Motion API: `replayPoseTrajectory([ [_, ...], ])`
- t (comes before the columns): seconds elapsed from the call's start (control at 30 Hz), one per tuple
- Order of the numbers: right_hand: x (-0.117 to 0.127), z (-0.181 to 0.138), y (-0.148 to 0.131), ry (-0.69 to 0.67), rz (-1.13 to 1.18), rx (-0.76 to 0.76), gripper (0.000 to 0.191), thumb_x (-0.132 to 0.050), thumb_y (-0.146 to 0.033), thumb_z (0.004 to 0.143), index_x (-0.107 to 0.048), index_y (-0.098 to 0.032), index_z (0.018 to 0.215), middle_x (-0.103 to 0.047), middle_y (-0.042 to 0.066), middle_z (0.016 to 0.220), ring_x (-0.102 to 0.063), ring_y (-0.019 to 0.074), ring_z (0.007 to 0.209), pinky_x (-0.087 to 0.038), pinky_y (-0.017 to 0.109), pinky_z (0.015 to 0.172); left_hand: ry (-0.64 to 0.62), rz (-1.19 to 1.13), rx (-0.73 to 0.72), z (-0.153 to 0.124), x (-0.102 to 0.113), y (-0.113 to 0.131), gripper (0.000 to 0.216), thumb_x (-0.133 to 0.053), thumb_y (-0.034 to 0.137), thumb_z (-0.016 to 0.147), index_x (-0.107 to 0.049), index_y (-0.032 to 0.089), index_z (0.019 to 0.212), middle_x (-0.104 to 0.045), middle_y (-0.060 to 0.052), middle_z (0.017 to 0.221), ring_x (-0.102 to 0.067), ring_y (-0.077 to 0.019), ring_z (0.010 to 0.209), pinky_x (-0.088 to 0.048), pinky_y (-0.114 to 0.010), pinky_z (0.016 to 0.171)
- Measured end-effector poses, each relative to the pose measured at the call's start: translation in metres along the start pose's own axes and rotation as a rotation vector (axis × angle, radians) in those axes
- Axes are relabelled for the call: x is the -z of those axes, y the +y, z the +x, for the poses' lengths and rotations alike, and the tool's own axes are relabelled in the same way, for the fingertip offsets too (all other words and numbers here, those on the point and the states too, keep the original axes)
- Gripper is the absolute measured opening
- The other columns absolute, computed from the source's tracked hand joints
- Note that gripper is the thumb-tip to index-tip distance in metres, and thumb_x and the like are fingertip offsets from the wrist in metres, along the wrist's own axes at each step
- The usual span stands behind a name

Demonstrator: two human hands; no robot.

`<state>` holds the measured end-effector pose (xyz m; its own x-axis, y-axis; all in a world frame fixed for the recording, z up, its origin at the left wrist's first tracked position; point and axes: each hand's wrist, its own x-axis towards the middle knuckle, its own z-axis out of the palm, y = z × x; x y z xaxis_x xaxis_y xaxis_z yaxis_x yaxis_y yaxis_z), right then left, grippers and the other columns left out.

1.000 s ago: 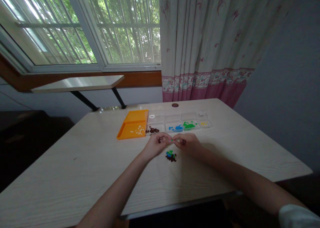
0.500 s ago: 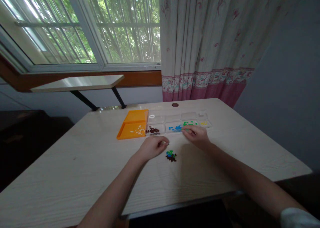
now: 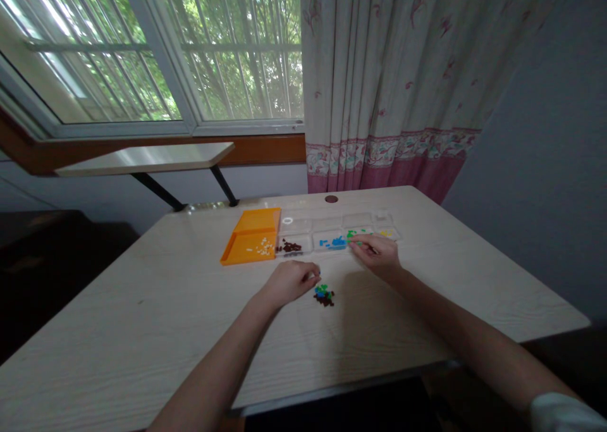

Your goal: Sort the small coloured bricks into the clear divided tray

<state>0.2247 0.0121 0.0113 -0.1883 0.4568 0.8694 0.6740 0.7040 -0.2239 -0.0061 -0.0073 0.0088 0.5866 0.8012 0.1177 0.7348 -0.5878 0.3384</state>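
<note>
Head view: clear plastic compartment box (image 3: pixel 327 224), holding small brown (image 3: pixel 293 247), blue (image 3: pixel 337 242), green (image 3: pixel 351 234) and yellow (image 3: pixel 386 233) pieces, each colour in its own compartment, presumably for easy picking. Orange plastic open case (image 3: pixel 229 251), adjoining at left, with loose white pieces (image 3: pixel 264 247). Mixed brown, blue and green cluster (image 3: pixel 324 298), on the pale wood-grain table (image 3: pixel 137 337) before the box, likely kept within reach of both hands. Left hand (image 3: pixel 294 281): curled nearly closed beside the cluster; tiny speck at fingertips, unidentifiable. Right hand (image 3: pixel 377 253): fingertips close together at the green pieces; grasp cannot be told.
</note>
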Motion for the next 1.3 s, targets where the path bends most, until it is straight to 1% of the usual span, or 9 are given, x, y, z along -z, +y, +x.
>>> replayPoseTrajectory([
  [0.17,0.0,-0.001,0.001,-0.014,0.003,-0.018,0.016,-0.056,-0.031,0.079,-0.067,-0.02,0.076,-0.054,-0.004,0.046,-0.048,0.0079,0.043,-0.039,0.019,0.05,0.002,0.008,-0.006,0.0,-0.001,0.0,0.019,-0.047,0.027,0.08,-0.063,0.02,0.084,-0.064,0.0,0.066,-0.056,-0.0115,0.058,-0.033,-0.019,0.054],
  [0.27,0.0,-0.001,0.008,-0.043,-0.01,-0.052,0.018,-0.055,-0.032,0.08,-0.068,-0.02,0.077,-0.054,-0.003,0.047,-0.048,0.008,0.045,-0.038,0.019,0.052,-0.003,0.018,0.0,0.0,0.0,-0.001,0.018,-0.047,0.026,0.08,-0.063,0.02,0.084,-0.064,0.0,0.065,-0.055,-0.0116,0.057,-0.033,-0.019,0.054],
  [0.4,0.0,0.0,0.028,-0.159,-0.114,-0.258,0.023,-0.052,-0.037,0.08,-0.068,-0.02,0.081,-0.052,-0.004,0.048,-0.046,0.0084,0.045,-0.033,0.019,0.049,-0.008,0.036,-0.003,-0.001,0.001,-0.001,0.02,-0.046,0.027,0.08,-0.064,0.02,0.084,-0.064,0.0,0.066,-0.056,-0.0123,0.059,-0.034,-0.02,0.054],
  [0.5,0.0,-0.001,0.043,-0.255,-0.201,-0.411,0.023,-0.051,-0.038,0.079,-0.067,-0.022,0.082,-0.055,-0.003,0.051,-0.047,0.0093,0.046,-0.03,0.02,0.048,-0.015,0.03,-0.004,-0.001,0.001,-0.001,0.021,-0.044,0.028,0.081,-0.064,0.02,0.085,-0.065,0.0,0.066,-0.056,-0.0123,0.058,-0.034,-0.02,0.054],
  [0.7,0.0,0.0,0.052,-0.359,-0.338,-0.512,0.02,-0.052,-0.037,0.078,-0.068,-0.027,0.084,-0.061,-0.002,0.059,-0.052,0.0125,0.052,-0.028,0.022,0.049,0.001,0.02,0.013,0.001,-0.003,-0.003,0.022,-0.044,0.029,0.081,-0.064,0.021,0.086,-0.066,-0.001,0.068,-0.057,-0.0126,0.059,-0.035,-0.02,0.056],
  [0.87,-0.001,0.001,0.039,-0.421,-0.312,-0.477,0.023,-0.049,-0.035,0.081,-0.067,-0.026,0.092,-0.062,-0.001,0.06,-0.054,0.0127,0.053,-0.031,0.022,0.05,0.035,-0.009,-0.005,0.001,-0.004,-0.002,0.021,-0.045,0.028,0.08,-0.064,0.02,0.084,-0.065,-0.001,0.066,-0.056,-0.0115,0.057,-0.034,-0.019,0.054],
  [1.07,-0.017,-0.01,-0.002,-0.635,0.012,-0.247,0.02,-0.054,-0.033,0.079,-0.068,-0.025,0.092,-0.064,-0.002,0.061,-0.054,0.0101,0.053,-0.035,0.02,0.053,0.164,-0.12,0.022,0.001,-0.008,0.0,0.021,-0.046,0.03,0.08,-0.064,0.019,0.085,-0.061,0.0,0.061,-0.052,-0.0096,0.053,-0.034,-0.018,0.052],
  [1.17,-0.023,-0.017,-0.016,-0.617,0.123,-0.137,0.021,-0.055,-0.033,0.079,-0.067,-0.024,0.095,-0.064,-0.002,0.06,-0.053,0.0092,0.051,-0.036,0.019,0.054,0.227,-0.141,0.02,0.002,-0.01,0.001,0.02,-0.047,0.03,0.079,-0.064,0.018,0.083,-0.058,0.001,0.057,-0.049,-0.0088,0.05,-0.033,-0.017,0.05],
  [1.3,-0.023,-0.02,-0.019,-0.563,0.153,-0.088,0.019,-0.055,-0.033,0.08,-0.068,-0.023,0.09,-0.061,-0.003,0.054,-0.05,0.008,0.046,-0.034,0.019,0.052,0.242,-0.159,0.002,0.002,-0.012,0.002,0.019,-0.049,0.029,0.078,-0.064,0.018,0.081,-0.055,0.002,0.053,-0.046,-0.0079,0.047,-0.032,-0.017,0.048],
])
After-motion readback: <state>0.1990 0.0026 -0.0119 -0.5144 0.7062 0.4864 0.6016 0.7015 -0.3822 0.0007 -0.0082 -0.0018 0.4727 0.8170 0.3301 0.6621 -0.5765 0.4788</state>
